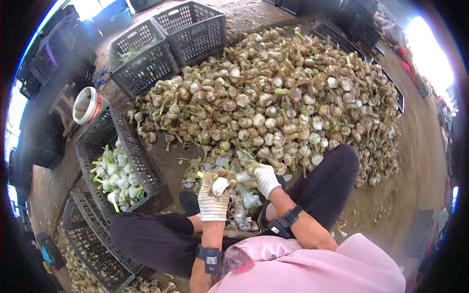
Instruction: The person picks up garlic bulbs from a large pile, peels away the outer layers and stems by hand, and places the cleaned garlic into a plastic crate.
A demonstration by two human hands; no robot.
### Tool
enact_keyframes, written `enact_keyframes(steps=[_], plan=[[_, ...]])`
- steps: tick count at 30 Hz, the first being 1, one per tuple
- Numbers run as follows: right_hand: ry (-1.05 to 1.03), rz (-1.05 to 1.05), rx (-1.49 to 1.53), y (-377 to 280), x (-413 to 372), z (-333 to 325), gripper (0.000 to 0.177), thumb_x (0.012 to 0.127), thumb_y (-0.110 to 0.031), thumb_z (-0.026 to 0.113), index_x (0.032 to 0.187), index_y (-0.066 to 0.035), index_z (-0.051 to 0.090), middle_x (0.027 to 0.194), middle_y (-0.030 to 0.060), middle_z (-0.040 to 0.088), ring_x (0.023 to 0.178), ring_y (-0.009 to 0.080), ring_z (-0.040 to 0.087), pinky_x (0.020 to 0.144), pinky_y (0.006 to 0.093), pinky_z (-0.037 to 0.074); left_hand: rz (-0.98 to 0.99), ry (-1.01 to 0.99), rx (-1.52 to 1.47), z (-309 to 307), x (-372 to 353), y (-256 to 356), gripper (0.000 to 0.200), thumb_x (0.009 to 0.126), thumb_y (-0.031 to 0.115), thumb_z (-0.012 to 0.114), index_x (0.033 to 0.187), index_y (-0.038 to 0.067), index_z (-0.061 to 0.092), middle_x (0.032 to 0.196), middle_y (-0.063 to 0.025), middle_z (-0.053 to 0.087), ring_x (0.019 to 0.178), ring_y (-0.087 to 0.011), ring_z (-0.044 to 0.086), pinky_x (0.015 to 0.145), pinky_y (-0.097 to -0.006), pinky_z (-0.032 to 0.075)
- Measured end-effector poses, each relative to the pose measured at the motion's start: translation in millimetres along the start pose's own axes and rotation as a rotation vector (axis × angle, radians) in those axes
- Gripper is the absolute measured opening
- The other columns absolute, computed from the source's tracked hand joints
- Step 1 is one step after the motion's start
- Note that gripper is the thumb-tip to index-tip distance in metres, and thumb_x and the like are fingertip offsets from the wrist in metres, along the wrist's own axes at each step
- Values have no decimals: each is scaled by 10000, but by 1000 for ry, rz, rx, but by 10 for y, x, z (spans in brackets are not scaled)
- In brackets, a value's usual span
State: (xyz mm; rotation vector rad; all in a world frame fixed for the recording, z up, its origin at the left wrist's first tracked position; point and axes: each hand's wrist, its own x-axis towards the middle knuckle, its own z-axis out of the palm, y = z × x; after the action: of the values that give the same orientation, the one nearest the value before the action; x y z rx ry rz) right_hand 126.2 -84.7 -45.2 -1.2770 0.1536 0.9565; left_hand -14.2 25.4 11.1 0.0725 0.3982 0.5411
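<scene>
My left hand (214,195), in a striped work glove, is turned up with its fingers curled round a whitish garlic bulb (220,186). A short green stem end sticks out beside it. To the right, my right hand (264,178), also gloved, is blurred at the fingertips, and what it holds, if anything, cannot be made out. The two hands are apart. Loose white peelings (246,200) lie on the floor between my legs. Beyond the hands spreads a large heap of unpeeled garlic (273,102).
At the left, a black crate (139,166) holds cleaned garlic bulbs (117,176), with a white bucket (90,106) behind it. Two black crates (190,31) stand at the upper left. Another crate (97,249) lies at the lower left near more garlic.
</scene>
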Motion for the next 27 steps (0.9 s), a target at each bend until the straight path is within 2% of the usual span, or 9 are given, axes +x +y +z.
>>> enact_keyframes(steps=[3, 5, 8, 13, 16, 19, 21, 25, 27], plan=[[-102, -49, -575, -170, -210, 120, 342, 774, -7, 572, 1115, -9, 596, 893, 51, 640, 679, 139, 571, 629, 267, 493, 65, 69, 112, 184, -66, 60, 273, 915, 229, 541, 1106, 35, 556, 1103, -172, 587, 1006, -282, 587, 786, -478, 541], [74, -741, -981, -299, -354, 303, 246, 773, -85, 603, 1008, -19, 635, 926, 112, 653, 810, 189, 617, 739, 296, 487, 75, 10, 122, 207, -68, 72, 314, 903, 182, 553, 1167, 15, 526, 1112, -169, 577, 1031, -271, 575, 848, -438, 521], [-222, -358, -662, -703, -792, 539, 243, 783, -90, 587, 1013, -32, 639, 935, 132, 650, 822, 223, 626, 753, 312, 488, 46, 69, 346, 288, -138, 42, 350, 833, 17, 568, 1176, -25, 516, 1134, -144, 568, 1019, -236, 579, 902, -337, 479], [-221, -577, -1069, -647, -829, 527, 225, 780, -191, 601, 953, -54, 646, 885, 152, 621, 813, 324, 606, 724, 356, 485, 106, 66, 881, 65, -100, -28, 401, 747, -78, 616, 1141, -32, 559, 1142, -124, 578, 1036, -201, 564, 904, -297, 458], [-100, -774, -1268, -628, -836, 587, 218, 730, -197, 622, 880, -40, 640, 819, 146, 629, 718, 316, 597, 667, 359, 475, 477, -74, 1529, 93, -93, -56, 419, 701, -88, 663, 1105, -27, 571, 1129, -93, 573, 1023, -171, 548, 859, -272, 464], [-172, -397, -787, -653, -767, 573, 205, 706, -172, 604, 839, -18, 631, 685, 120, 607, 579, 226, 554, 583, 332, 453, 364, -37, 1479, 102, -111, -4, 387, 709, -85, 657, 1083, -32, 574, 1113, -97, 579, 1000, -178, 561, 843, -270, 471], [-179, -456, -724, -464, -541, 405, 147, 687, -113, 575, 771, -2, 624, 608, 78, 571, 536, 137, 494, 531, 294, 422, 339, -24, 1486, 53, -118, -8, 388, 695, -89, 662, 1067, -25, 577, 1100, -99, 584, 972, -186, 578, 844, -291, 485], [4, -38, -83, -106, -167, 35, 82, 715, -44, 563, 722, -15, 639, 676, 45, 601, 598, 144, 577, 565, 266, 505, 68, -29, 677, 18, -62, 26, 338, 679, -100, 642, 992, 21, 616, 1099, -125, 584, 1026, -246, 563, 944, -389, 443], [121, -32, -488, 68, 49, -141, 125, 716, -40, 555, 768, -2, 662, 723, 103, 641, 605, 228, 606, 616, 317, 525, 18, -74, 217, 200, -111, 48, 307, 704, -104, 608, 989, 10, 597, 1074, -139, 597, 1023, -283, 574, 955, -483, 445]])
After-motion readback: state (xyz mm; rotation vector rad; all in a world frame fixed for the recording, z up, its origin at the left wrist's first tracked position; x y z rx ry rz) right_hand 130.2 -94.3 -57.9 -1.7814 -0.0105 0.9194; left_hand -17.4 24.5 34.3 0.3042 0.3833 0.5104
